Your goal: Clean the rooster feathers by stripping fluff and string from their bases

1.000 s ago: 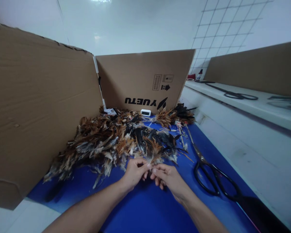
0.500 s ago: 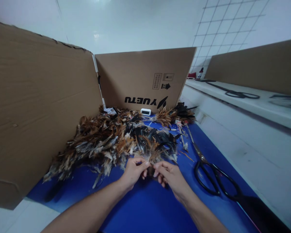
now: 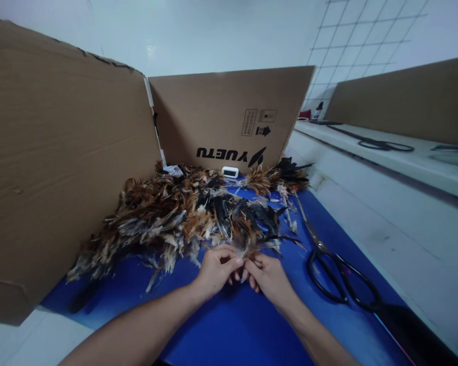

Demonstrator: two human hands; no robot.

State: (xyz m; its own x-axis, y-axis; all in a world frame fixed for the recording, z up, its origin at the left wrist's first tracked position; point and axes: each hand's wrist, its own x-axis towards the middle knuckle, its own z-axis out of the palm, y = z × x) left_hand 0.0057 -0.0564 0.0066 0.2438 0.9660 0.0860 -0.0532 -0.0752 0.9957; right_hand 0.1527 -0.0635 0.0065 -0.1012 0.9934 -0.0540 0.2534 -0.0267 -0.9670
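Note:
Between my two hands stands a small tuft of brown and grey feathers, its lower ends pinched at my fingertips. My left hand closes on the tuft from the left with thumb and forefinger. From the right, my right hand pinches the same feathers, its fingertips touching or nearly touching the left ones. The quill ends are hidden behind my fingers. Just beyond lie dark feathers and a wide heap of brown and pale feathers on the blue table surface.
Large black-handled scissors lie at right, blades pointing away. A small white digital display stands before the back cardboard panel. Another cardboard panel walls the left. More scissors rest on the white ledge.
My hands have drawn closer together at the tuft. The feathers between them now stand more upright, and a dark feather sticks out to the right. The view has shifted slightly.

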